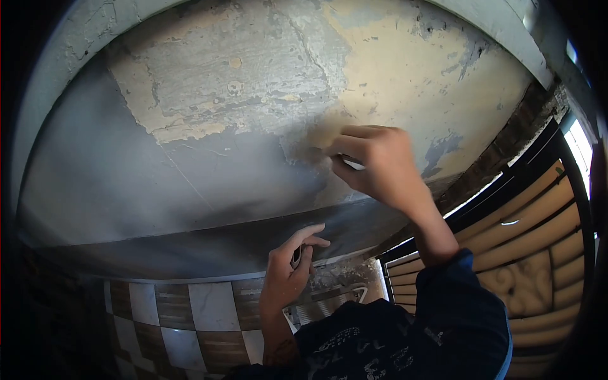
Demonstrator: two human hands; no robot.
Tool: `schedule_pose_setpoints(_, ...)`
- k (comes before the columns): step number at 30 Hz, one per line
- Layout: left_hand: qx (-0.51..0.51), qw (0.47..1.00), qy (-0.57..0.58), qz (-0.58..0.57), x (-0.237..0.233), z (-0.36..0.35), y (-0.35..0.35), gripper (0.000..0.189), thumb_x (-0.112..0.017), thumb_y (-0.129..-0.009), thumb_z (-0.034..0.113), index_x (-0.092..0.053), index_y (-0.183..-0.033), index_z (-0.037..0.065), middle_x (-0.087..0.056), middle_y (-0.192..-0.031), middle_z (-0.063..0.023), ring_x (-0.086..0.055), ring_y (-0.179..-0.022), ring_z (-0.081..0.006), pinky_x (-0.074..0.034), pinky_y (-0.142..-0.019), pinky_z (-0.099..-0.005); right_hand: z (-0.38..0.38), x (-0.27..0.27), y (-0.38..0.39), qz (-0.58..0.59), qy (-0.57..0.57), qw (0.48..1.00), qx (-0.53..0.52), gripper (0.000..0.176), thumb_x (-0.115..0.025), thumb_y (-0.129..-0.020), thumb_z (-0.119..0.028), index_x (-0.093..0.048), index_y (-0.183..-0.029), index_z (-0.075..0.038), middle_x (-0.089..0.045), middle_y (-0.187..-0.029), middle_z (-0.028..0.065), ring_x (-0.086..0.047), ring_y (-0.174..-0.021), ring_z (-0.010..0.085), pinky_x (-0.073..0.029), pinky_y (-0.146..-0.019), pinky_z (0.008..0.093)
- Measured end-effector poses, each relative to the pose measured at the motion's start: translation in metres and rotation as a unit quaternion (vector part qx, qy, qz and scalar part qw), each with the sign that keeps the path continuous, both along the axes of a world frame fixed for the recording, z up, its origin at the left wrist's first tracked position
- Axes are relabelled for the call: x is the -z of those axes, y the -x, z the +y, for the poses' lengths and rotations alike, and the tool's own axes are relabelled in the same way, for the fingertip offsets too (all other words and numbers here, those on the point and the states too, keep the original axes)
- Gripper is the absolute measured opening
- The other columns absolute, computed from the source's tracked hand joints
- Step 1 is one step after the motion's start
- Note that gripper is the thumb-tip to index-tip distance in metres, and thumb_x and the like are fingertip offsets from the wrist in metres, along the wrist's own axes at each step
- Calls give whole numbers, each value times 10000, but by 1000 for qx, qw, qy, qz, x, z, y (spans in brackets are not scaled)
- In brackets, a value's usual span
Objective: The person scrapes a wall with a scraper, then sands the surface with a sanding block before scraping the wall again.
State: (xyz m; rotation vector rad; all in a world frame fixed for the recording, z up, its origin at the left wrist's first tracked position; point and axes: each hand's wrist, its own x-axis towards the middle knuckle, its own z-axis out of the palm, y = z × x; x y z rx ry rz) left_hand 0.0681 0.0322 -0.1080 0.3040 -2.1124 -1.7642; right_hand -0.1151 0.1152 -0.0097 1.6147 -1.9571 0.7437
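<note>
My right hand [375, 161] is raised against the wall [209, 95], its fingers pinched together. At its fingertips a brownish blur [320, 140] touches or nearly touches the wall; motion smears it, so its kind cannot be told. Around it the wall shows peeling cream paint, scraped whitish patches and bare grey areas with ragged edges. Lower down, my left hand [290, 263] is in front of the dark band [209, 244] at the wall's foot. Its fingers are curled, with a small dark shape with a pale rim between thumb and palm; I cannot make out what it is.
At the right stands a metal gate [538, 266] with dark bars and tan panels. Brown and white checkered tiles [180, 345] cover the floor at the lower left. A pale slatted object [320, 307] sits behind my left forearm. A painted arched edge [69, 44] frames the wall.
</note>
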Motion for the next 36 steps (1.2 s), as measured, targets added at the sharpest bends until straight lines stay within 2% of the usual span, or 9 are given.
schedule_pose_setpoints(5, 9, 1000, 4, -8, 2, -2, -1, 358, -442, -870, -31, -538, -1208, 34, -666, -976, -114, -570, -609, -94, -483, -553, -250, 6, -3, -7, 13, 45, 999, -15, 83, -668, -648, -123, -597, -687, -104, -587, -627, 50, -585, -556, 268, -448, -484, 352)
schedule_pose_setpoints(7, 3, 1000, -3, -17, 2, 2, -7, 354, -441, -872, -26, -538, -1207, 33, -667, -973, -113, -570, -603, -96, -474, -550, -251, -1, 9, 1, -7, -52, 999, 13, 136, -711, -623, -62, -651, -742, -91, -618, -676, 42, -615, -592, 226, -485, -540, 324)
schedule_pose_setpoints(12, 1, 1000, -4, -30, 6, -5, -15, 353, -437, -876, -14, -530, -1214, 34, -666, -968, -111, -569, -592, -105, -477, -559, -259, 23, 16, -1, -27, -25, 999, 39, 110, -703, -643, -68, -646, -736, -83, -634, -698, 38, -629, -607, 221, -491, -555, 319)
schedule_pose_setpoints(14, -1, 999, 10, -36, 7, -5, -12, 350, -439, -877, -12, -529, -1213, 31, -666, -966, -112, -570, -594, -108, -479, -563, -261, 22, 41, 11, -49, -85, 994, 55, 101, -697, -657, -65, -647, -743, -81, -629, -687, 40, -627, -600, 216, -489, -557, 312)
schedule_pose_setpoints(18, 18, 999, 18, -43, 6, -3, -9, 338, -442, -880, -9, -527, -1206, 20, -665, -963, -118, -569, -589, -113, -481, -571, -259, 34, 26, -3, -41, 6, 996, 79, 88, -684, -670, -60, -637, -744, -76, -592, -634, 40, -603, -571, 218, -474, -539, 303)
schedule_pose_setpoints(21, 26, 999, 28, -16, 11, 1, -3, 349, -446, -867, -19, -537, -1203, 9, -671, -935, -122, -522, -570, -87, -473, -548, -236, 27, 37, 12, -23, -19, 999, 39, 90, -676, -674, -112, -594, -703, -90, -593, -671, 31, -598, -602, 252, -445, -489, 354)
schedule_pose_setpoints(31, 62, 996, 41, -51, 11, 5, -5, 348, -446, -867, -14, -536, -1202, 2, -668, -947, -128, -545, -598, -96, -495, -578, -242, 30, 41, 11, 14, -23, 999, 20, 112, -685, -646, -59, -616, -732, -78, -617, -707, 46, -608, -610, 225, -479, -537, 322)
schedule_pose_setpoints(34, 38, 997, 34, -53, 12, 6, -9, 346, -444, -867, -14, -537, -1200, 0, -666, -952, -133, -547, -599, -96, -496, -579, -247, 32, 40, 13, -24, 12, 999, 19, 122, -672, -663, -120, -557, -679, -82, -578, -667, 48, -601, -615, 260, -462, -506, 369)
schedule_pose_setpoints(36, 48, 996, 41, -60, 11, 5, -8, 339, -446, -872, -11, -539, -1197, 2, -665, -954, -138, -545, -597, -92, -496, -587, -248, 37, 37, 15, 44, -21, 998, 42, 119, -668, -661, -116, -559, -691, -81, -568, -662, 45, -599, -616, 258, -463, -504, 367)
